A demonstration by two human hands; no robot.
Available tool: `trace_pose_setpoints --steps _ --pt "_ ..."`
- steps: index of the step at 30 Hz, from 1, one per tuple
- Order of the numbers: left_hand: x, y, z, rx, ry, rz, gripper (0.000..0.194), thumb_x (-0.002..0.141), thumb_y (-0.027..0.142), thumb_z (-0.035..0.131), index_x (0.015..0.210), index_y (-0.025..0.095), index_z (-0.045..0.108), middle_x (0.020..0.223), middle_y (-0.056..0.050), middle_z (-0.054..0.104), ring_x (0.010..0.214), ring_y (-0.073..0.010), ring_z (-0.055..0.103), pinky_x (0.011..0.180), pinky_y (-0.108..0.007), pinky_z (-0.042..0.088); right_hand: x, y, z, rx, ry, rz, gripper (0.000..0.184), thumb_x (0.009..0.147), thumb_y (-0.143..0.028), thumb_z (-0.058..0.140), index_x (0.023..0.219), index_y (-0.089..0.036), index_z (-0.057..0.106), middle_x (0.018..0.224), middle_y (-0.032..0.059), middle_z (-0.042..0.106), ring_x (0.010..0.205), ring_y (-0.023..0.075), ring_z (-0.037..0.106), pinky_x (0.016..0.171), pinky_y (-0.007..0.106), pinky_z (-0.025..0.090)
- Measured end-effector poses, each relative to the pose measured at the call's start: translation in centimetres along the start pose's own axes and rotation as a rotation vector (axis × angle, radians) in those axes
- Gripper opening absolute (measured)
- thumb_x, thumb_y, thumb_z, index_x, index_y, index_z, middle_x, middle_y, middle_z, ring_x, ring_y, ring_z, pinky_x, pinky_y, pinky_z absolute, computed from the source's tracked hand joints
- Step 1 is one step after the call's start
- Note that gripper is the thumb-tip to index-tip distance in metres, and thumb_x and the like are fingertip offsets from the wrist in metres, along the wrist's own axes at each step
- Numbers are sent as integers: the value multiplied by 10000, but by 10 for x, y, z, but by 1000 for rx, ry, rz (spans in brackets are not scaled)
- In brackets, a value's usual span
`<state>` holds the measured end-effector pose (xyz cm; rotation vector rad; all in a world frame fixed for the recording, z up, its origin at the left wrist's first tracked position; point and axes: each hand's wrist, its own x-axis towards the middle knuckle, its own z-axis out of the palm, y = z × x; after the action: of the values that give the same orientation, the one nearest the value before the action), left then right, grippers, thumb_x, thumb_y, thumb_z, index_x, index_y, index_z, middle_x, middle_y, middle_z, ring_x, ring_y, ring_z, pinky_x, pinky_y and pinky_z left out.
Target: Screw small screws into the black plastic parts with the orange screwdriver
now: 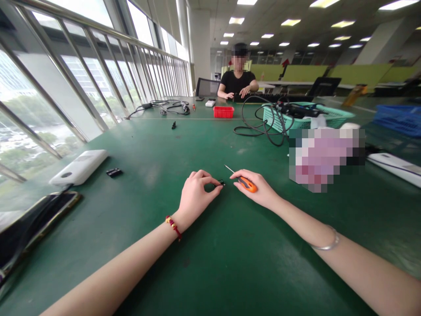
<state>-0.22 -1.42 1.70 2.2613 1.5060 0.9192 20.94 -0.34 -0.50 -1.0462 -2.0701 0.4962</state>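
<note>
My left hand [197, 193] pinches a small black part [221, 182] between thumb and fingertips, low over the green table; the part is too small to name. To its right, my right hand [255, 188] is closed around a screwdriver [247, 184] with an orange and black handle. The thin metal shaft points up and to the left, its tip apart from the black part. A small black block-like piece [114, 172] lies on the table left of my left hand.
The green table [158, 184] carries a white power bank [80, 167] and a phone [39, 224] at left. Farther off are a red tray [223, 112], loose cables [171, 106] and a teal basket [276, 120]. A person [238, 83] sits at the far end.
</note>
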Motion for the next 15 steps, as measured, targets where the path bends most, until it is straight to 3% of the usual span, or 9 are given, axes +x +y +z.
trace_pose_setpoints --steps 9,15 --pt "2 -5 5 56 -84 -20 131 769 326 654 805 238 745 975 -47 661 957 -243 549 869 -390 437 0 1 -1 -9 -22 5 179 807 -172 532 969 -205 602 969 48 655 877 179 617 817 309 455" --pt "2 -8 0 7 -59 1 144 751 344 657 795 221 718 977 -43 660 957 -234 578 889 -376 444 0 1 -1 -14 -26 9 185 800 -168 532 964 -216 604 972 40 654 882 179 623 821 303 459"
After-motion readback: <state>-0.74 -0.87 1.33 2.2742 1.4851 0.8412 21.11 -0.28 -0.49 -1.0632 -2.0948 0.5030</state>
